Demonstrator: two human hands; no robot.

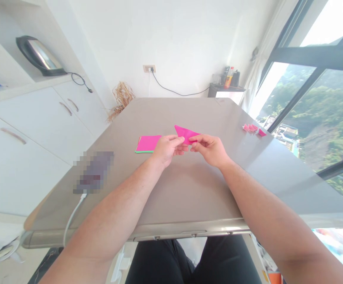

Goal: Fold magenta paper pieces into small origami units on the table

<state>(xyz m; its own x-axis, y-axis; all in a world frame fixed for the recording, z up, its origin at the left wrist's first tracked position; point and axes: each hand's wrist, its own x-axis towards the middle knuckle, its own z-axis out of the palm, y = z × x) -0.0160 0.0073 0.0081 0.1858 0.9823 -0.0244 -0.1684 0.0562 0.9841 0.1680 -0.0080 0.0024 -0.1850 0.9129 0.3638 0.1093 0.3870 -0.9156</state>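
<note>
Between both hands, above the middle of the table, is a bright pink sheet of paper folded into a triangle. My left hand pinches its left part, thumb on top and fingers beneath. At the lower right edge, the thumb and fingers of my right hand also grip the paper. Just left of my left hand lies a stack of coloured paper, pink on top with a green edge showing; the hand covers its right side in view.
Several small folded pink paper pieces sit near the table's right edge. A blurred dark device with a white cable lies at left on the grey table. A small cabinet holding bottles stands behind.
</note>
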